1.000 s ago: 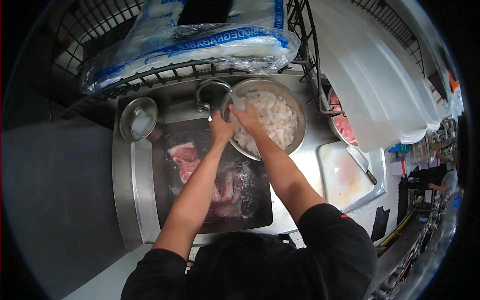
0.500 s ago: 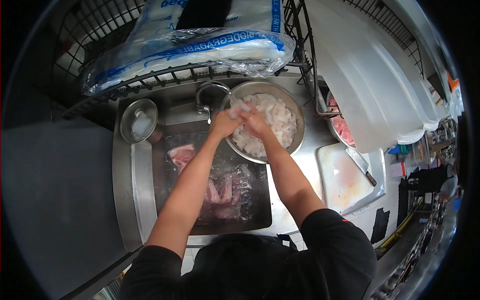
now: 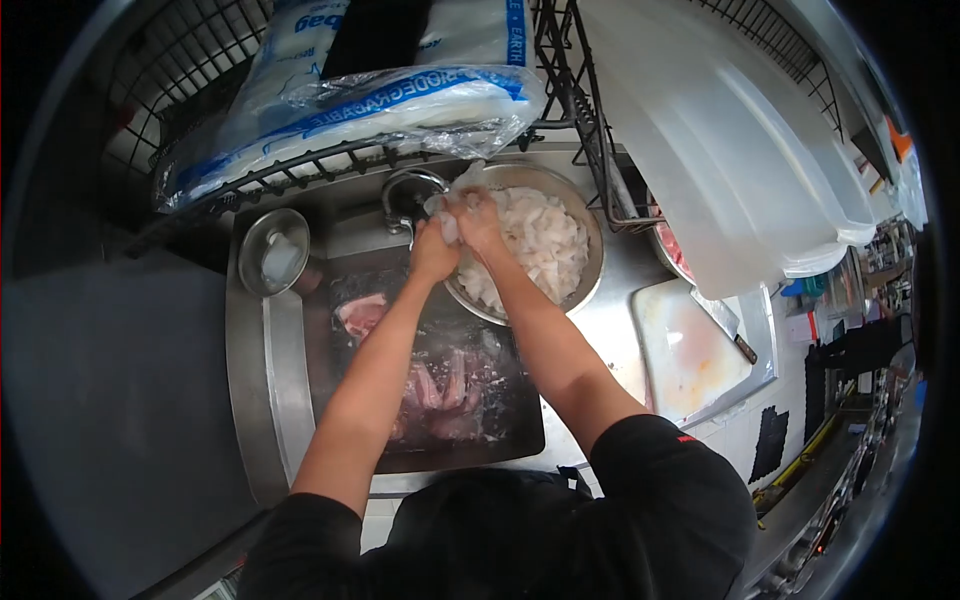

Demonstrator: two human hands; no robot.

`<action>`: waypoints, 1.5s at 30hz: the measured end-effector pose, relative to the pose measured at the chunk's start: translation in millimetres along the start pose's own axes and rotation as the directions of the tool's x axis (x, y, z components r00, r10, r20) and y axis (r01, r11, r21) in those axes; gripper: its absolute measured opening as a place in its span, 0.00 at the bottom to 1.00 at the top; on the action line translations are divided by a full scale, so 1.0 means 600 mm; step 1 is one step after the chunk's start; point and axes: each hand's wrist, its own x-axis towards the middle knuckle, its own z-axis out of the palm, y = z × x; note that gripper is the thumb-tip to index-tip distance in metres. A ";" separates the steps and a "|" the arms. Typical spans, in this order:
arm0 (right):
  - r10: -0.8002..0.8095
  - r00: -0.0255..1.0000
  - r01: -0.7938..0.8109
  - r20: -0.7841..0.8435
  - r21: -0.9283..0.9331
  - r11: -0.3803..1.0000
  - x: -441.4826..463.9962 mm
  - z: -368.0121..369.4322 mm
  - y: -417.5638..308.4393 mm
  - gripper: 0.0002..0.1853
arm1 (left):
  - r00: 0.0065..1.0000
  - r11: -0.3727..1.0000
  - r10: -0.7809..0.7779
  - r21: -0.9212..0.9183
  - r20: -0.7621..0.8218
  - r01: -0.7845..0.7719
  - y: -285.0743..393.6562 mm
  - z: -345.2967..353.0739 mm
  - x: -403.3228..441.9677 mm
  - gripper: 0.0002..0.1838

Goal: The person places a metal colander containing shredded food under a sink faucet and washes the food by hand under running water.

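Observation:
Both hands are raised together at the left rim of a large steel bowl point(image 3: 590, 262), beside the curved faucet point(image 3: 412, 180). White translucent pieces point(image 3: 545, 240) fill much of that bowl. My right hand point(image 3: 474, 217) is closed around some of the white pieces, which show above and between the fingers. Against it, my left hand point(image 3: 435, 250) is closed too, with white pieces at its fingertips. Below my left forearm, reddish meat point(image 3: 362, 314) and more pale pink meat point(image 3: 445, 390) lie in the dark, wet sink basin point(image 3: 480, 450).
A small steel bowl point(image 3: 274, 252) stands at the sink's left. On the right are a cutting board point(image 3: 688, 350), a knife point(image 3: 727, 325) and a partly hidden bowl of pink meat point(image 3: 672, 248). Overhead, a wire rack point(image 3: 330, 155) holds bagged packages point(image 3: 400, 105) near translucent plastic tubs point(image 3: 740, 150).
Both hands have moved up and left from over the white pieces to the bowl's left rim, by the faucet. The view has shifted slightly.

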 end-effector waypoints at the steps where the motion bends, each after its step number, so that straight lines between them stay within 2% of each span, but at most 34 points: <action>1: -0.041 0.999 0.041 0.001 0.091 0.995 0.008 -0.011 0.018 0.30 | 1.000 1.000 0.006 0.002 -0.002 -0.006 0.005 -0.005 0.002 0.27; 2: -0.081 0.997 0.080 0.002 0.183 0.980 0.015 -0.020 0.035 0.28 | 0.998 0.999 0.019 0.039 0.065 -0.022 0.008 -0.013 0.002 0.27; 3: -0.092 0.996 0.089 0.006 0.188 0.978 0.011 -0.027 0.021 0.28 | 0.992 0.996 0.031 0.074 0.124 -0.041 0.010 -0.024 0.008 0.27; 4: 0.077 0.993 -0.092 0.092 0.180 0.979 -0.008 -0.039 0.006 0.29 | 0.992 0.996 0.032 0.077 0.118 -0.041 0.012 -0.033 0.012 0.27; 5: 0.250 0.953 -0.276 0.170 0.154 0.949 -0.024 -0.046 -0.005 0.30 | 0.974 0.994 0.072 0.067 0.214 -0.089 0.013 -0.039 0.013 0.28; 6: 0.256 0.952 -0.281 0.168 0.150 0.948 -0.024 -0.051 0.005 0.30 | 0.944 0.990 0.112 0.048 0.310 -0.133 0.014 -0.037 0.013 0.29; 7: 0.223 0.938 -0.271 0.266 0.160 0.949 -0.021 -0.056 0.023 0.29 | 0.943 0.991 0.109 0.040 0.315 -0.128 0.012 -0.028 0.016 0.29; 8: 0.185 0.913 -0.261 0.364 0.172 0.950 -0.018 -0.063 0.039 0.28 | 0.955 0.993 0.035 0.100 0.294 -0.068 0.012 -0.021 0.021 0.30; 9: 0.187 0.912 -0.262 0.365 0.170 0.950 -0.024 -0.065 0.036 0.28 | 0.963 0.986 -0.036 0.164 0.266 -0.008 0.012 -0.019 0.024 0.31; 11: 0.135 0.920 -0.276 0.369 0.363 0.890 -0.035 -0.065 0.028 0.26 | 0.970 0.988 -0.008 0.152 0.244 -0.030 0.010 -0.015 0.021 0.31; 12: 0.133 0.920 -0.276 0.369 0.367 0.888 -0.033 -0.063 0.037 0.26 | 0.974 0.989 0.020 0.139 0.226 -0.053 0.018 -0.017 0.013 0.32; 13: 0.104 0.936 -0.235 0.337 0.374 0.897 -0.031 -0.062 0.046 0.27 | 0.974 0.988 0.020 0.142 0.226 -0.054 0.027 -0.017 0.006 0.32; 15: 0.075 0.949 -0.194 0.306 0.379 0.905 -0.034 -0.061 0.043 0.27 | 0.992 0.969 -0.064 0.244 0.113 0.035 0.048 -0.019 -0.007 0.33; 17: 0.146 0.976 -0.154 0.162 0.036 0.987 -0.046 -0.056 0.006 0.31 | 0.991 0.969 -0.088 0.238 0.105 0.061 0.051 -0.018 -0.006 0.33; 20: 0.098 0.993 -0.097 0.066 -0.006 0.995 -0.024 -0.044 0.063 0.30 | 0.985 0.963 -0.132 0.251 0.112 0.101 0.063 -0.020 -0.015 0.31; 21: 0.097 0.993 -0.097 0.067 -0.005 0.995 -0.030 -0.039 0.055 0.30 | 0.981 0.956 -0.151 0.272 0.125 0.112 0.065 -0.021 -0.016 0.30; 22: 0.165 0.982 -0.182 0.094 0.219 0.959 -0.042 -0.034 0.042 0.27 | 0.981 0.955 -0.151 0.273 0.125 0.112 0.064 -0.021 -0.015 0.30; 23: 0.225 0.965 -0.261 0.134 0.428 0.865 -0.054 -0.029 0.029 0.25 | 0.978 0.954 -0.159 0.276 0.135 0.117 0.063 -0.021 -0.015 0.30; 27: 0.210 0.973 -0.225 0.092 0.552 0.803 -0.055 -0.010 0.051 0.24 | 0.970 0.947 -0.161 0.307 0.184 0.099 0.056 -0.025 -0.012 0.30; 29: 0.226 0.974 -0.194 0.023 0.598 0.778 -0.040 -0.001 0.083 0.29 | 0.968 0.948 -0.164 0.301 0.190 0.101 0.055 -0.026 -0.010 0.30; 30: 0.227 0.974 -0.194 0.021 0.598 0.778 -0.037 0.004 0.086 0.29 | 0.967 0.951 -0.165 0.293 0.196 0.103 0.055 -0.025 -0.009 0.30; 32: 0.291 0.951 -0.174 -0.104 0.598 0.783 -0.034 0.011 0.091 0.35 | 0.968 0.954 -0.154 0.285 0.196 0.094 0.054 -0.026 -0.010 0.30; 35: 0.299 0.950 -0.209 -0.091 0.528 0.823 -0.036 0.008 0.073 0.38 | 0.973 0.957 -0.134 0.278 0.186 0.079 0.056 -0.027 -0.009 0.30; 39: 0.272 0.959 -0.201 -0.083 0.480 0.854 -0.027 0.006 0.081 0.39 | 0.976 0.956 -0.118 0.289 0.185 0.061 0.054 -0.025 -0.005 0.31; 41: 0.239 0.961 -0.177 -0.137 0.354 0.918 -0.023 0.005 0.088 0.39 | 0.977 0.953 -0.115 0.299 0.181 0.056 0.055 -0.024 -0.005 0.30; 45: 0.210 0.960 -0.164 -0.183 0.237 0.957 -0.030 0.005 0.072 0.37 | 0.979 0.944 -0.079 0.330 0.189 0.012 0.049 -0.021 0.000 0.29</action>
